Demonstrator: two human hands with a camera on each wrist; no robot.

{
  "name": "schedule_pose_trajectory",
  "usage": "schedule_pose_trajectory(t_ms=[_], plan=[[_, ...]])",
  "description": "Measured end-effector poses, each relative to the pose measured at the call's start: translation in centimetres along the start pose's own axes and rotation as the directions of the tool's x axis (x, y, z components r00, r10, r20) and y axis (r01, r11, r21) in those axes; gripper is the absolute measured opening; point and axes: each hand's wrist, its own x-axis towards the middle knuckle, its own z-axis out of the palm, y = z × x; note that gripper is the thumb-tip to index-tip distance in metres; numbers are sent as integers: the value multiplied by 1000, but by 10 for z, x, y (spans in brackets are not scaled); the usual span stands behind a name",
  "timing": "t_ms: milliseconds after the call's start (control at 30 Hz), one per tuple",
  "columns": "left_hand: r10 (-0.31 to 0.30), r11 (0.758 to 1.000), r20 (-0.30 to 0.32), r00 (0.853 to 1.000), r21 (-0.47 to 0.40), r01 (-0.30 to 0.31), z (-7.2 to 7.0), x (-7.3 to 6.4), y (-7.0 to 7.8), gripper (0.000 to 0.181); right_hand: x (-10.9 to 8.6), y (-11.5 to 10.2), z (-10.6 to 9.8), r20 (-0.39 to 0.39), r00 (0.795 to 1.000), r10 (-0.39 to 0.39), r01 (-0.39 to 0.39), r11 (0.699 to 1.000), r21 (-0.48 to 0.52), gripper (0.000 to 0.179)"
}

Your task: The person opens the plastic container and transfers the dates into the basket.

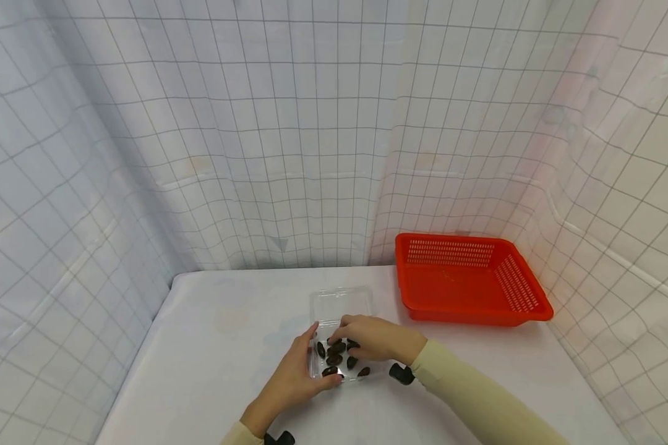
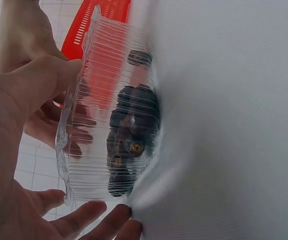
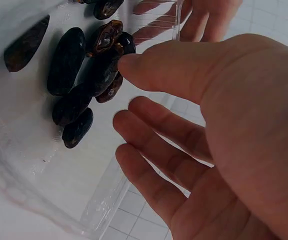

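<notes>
A clear plastic clamshell box (image 2: 96, 170) stands on the table with several dark dates (image 3: 66, 60) inside, and its lid (image 1: 342, 303) lies folded back. My left hand (image 1: 292, 377) grips the box from its left side, thumb at the near edge and fingers along the far-left part. Over the box reaches my right hand (image 1: 375, 337), its thumb (image 3: 149, 65) close against a cluster of dates. The other visible right fingers are spread apart from the thumb with nothing seen between. Whether the thumb tip touches a date is unclear.
A red perforated basket (image 1: 470, 315) sits at the back right of the white table (image 1: 217, 346). White sheets with a grid pattern (image 1: 306, 142) hang around the back and both sides.
</notes>
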Motion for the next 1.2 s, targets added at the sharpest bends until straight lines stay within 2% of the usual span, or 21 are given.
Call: schedule_pose_trajectory(t_ms=[267, 700, 1033, 1200], plan=[[4, 1000, -3, 1000, 2, -4, 0, 0, -1, 126, 18, -4, 5, 79, 997, -14, 19, 999, -51, 40], [-2, 1000, 3, 1000, 2, 2, 3, 1, -6, 126, 25, -2, 8, 99, 994, -57, 62, 997, -52, 27], [-7, 1000, 5, 1000, -9, 7, 4, 0, -7, 124, 30, -3, 13, 123, 991, -56, 56, 998, 4, 35], [-9, 1000, 7, 1000, -23, 10, 1, -1, -7, 125, 31, -3, 17, 120, 992, -39, 39, 999, 4, 33]])
